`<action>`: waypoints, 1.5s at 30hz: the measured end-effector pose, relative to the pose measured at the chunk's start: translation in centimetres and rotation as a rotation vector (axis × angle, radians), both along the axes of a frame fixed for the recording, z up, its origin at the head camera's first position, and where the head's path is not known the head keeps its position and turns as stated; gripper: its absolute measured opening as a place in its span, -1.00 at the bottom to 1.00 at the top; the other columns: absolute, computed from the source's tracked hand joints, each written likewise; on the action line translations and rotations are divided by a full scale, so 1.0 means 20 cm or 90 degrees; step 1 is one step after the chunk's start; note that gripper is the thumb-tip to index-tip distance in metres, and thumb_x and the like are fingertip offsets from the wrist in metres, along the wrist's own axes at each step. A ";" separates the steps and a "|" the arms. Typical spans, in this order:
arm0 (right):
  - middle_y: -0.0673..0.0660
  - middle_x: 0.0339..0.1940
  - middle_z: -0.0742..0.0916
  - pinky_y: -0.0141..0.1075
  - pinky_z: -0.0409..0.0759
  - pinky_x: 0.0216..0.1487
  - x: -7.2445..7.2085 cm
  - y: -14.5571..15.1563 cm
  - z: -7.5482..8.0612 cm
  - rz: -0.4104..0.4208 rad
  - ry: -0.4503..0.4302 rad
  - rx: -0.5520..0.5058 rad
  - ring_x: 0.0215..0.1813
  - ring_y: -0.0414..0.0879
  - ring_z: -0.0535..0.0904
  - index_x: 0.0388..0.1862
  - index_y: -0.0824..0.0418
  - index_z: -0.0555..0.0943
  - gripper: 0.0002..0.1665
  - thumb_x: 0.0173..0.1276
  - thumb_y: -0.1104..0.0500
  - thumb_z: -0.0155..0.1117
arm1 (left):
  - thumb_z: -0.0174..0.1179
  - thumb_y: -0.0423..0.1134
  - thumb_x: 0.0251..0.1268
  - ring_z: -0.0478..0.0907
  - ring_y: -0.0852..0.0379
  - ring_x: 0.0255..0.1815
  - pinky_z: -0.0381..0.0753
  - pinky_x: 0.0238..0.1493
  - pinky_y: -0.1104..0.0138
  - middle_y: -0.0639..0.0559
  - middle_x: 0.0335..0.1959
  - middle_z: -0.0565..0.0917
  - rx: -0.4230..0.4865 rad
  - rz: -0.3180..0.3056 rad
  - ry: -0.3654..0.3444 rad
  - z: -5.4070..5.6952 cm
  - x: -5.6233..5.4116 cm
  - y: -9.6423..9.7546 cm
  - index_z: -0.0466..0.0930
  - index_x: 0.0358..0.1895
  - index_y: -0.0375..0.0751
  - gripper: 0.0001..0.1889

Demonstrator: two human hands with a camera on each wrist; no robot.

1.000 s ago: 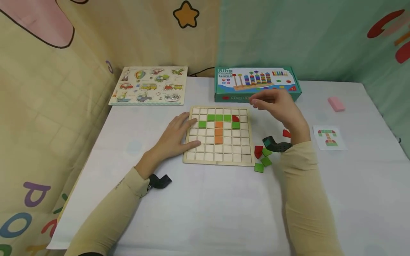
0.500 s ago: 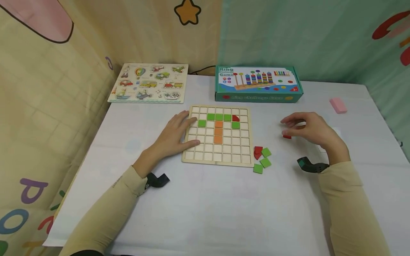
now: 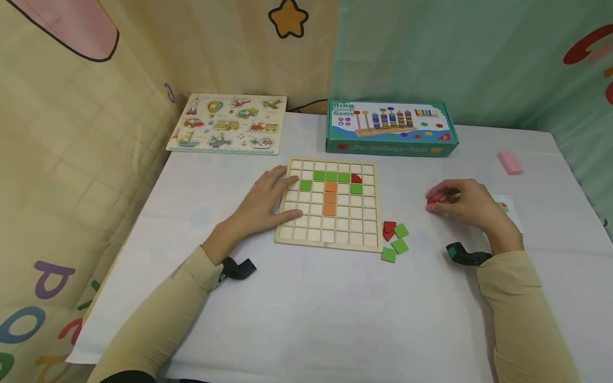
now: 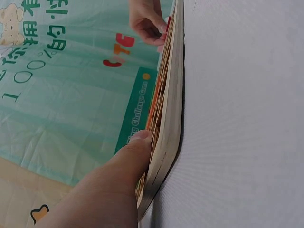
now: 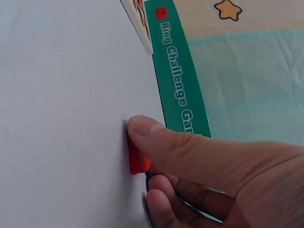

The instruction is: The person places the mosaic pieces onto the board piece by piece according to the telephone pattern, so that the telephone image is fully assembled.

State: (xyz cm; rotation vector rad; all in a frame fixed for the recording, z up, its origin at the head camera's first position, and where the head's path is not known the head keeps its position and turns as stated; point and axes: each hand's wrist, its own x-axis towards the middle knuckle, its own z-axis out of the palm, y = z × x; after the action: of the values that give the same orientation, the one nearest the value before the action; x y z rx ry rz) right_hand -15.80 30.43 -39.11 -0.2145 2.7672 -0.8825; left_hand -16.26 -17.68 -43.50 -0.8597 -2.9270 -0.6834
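Note:
My right hand (image 3: 466, 205) pinches a red tile (image 5: 137, 159) between thumb and fingers, low over the white table to the right of the board. My left hand (image 3: 258, 199) rests with spread fingers on the left edge of the wooden grid board (image 3: 330, 246). Set in the board are several green squares (image 3: 331, 176), a column of orange squares (image 3: 330, 198) and one red quarter-round tile (image 3: 356, 178). Beside its lower right corner lie overlapping red tiles (image 3: 388, 232) and loose green squares (image 3: 389, 255). A picture card (image 3: 514, 213) is partly hidden behind my right wrist.
At the back left lies a vehicle picture puzzle (image 3: 225, 125). A green Ring Challenge Game box (image 3: 392, 148) stands behind the board. Toward the right edge of the table is a pink block (image 3: 510, 162), with curtains behind.
My right hand came down from above the board's upper right to the table on the right and took hold of the red tile there. My left hand stayed on the board.

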 end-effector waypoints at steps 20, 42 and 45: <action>0.14 -0.15 0.85 -0.58 0.60 -0.22 0.03 -0.11 0.03 -0.064 0.100 -0.095 -0.21 -0.35 0.67 0.04 0.18 0.75 -0.61 0.42 -0.06 0.50 | 0.33 0.30 0.34 -0.05 -0.18 0.75 -0.12 0.76 -0.05 -0.26 0.69 0.13 0.000 -0.010 0.011 -0.01 -0.03 0.02 0.30 0.60 -0.12 -0.10; 0.11 -0.21 0.87 -0.21 0.76 -0.12 0.05 -0.79 -0.03 0.076 0.093 -0.135 -0.18 -0.04 0.78 -0.02 0.19 0.82 -0.78 0.40 0.16 0.52 | 0.33 0.30 0.33 -0.04 -0.20 0.75 -0.14 0.76 -0.04 -0.26 0.69 0.13 -0.005 -0.005 0.010 0.00 -0.01 0.02 0.30 0.60 -0.13 -0.09; 0.11 -0.19 0.86 -0.11 0.80 -0.08 0.07 -0.82 -0.04 0.096 0.107 -0.140 -0.17 -0.03 0.79 -0.02 0.21 0.81 -0.78 0.39 0.20 0.53 | 0.33 0.31 0.33 -0.04 -0.20 0.75 -0.13 0.76 -0.04 -0.26 0.69 0.13 -0.006 -0.002 0.007 0.00 -0.01 0.01 0.30 0.60 -0.13 -0.08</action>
State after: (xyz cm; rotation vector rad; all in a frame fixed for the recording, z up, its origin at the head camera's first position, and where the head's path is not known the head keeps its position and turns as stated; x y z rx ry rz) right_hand -14.48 14.10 -39.89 -0.5520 2.7539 -1.1762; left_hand -16.47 -17.56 -43.50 -0.8668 -2.9213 -0.6641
